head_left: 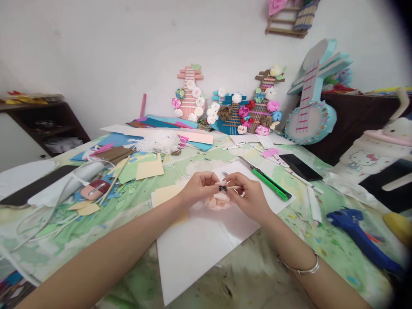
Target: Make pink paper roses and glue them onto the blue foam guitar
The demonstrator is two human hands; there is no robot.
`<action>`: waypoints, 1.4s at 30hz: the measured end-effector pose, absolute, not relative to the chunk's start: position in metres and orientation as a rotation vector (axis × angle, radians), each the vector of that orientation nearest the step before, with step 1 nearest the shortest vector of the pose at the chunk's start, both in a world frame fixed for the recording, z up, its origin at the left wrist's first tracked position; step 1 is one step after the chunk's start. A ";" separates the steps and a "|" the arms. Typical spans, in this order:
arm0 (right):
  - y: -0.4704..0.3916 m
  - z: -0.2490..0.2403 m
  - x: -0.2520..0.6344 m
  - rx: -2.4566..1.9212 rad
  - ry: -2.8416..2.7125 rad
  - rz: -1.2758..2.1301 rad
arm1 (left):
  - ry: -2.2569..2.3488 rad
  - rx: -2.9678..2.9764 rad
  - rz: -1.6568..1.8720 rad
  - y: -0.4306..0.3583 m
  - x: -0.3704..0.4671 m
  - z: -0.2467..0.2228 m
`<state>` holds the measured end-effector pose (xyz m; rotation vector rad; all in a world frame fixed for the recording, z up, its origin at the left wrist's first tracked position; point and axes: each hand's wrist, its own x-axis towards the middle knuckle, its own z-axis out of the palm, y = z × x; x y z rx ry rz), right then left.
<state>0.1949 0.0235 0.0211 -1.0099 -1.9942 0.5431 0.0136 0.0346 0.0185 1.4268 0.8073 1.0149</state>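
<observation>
Over the white board (193,253), my two hands meet with fingers closed. My left hand (201,189) pinches a small pale pink paper piece (221,183); a small dark thing, which I cannot make out, shows at its thumb tip. Fingers of my right hand (249,195) are closed on a thin wooden stick (234,187) that points left at the paper. Just beneath the fingertips is a pale pink paper flower (219,202), partly hidden by the hands. Grey pointed tips (224,173) poke out behind the fingers. Right of my right hand lies a green utility knife (270,183), its blade out.
Cream paper sheets (149,167) and scraps lie left, near a white cable (64,189). A blue glue gun (363,236) and a black phone (300,167) are at right. Paper-flower-decorated instrument models (231,112) stand along the wall.
</observation>
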 end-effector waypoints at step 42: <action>0.028 0.018 0.193 -0.908 -2.001 -0.090 | 0.971 1.298 1.168 0.031 0.021 0.020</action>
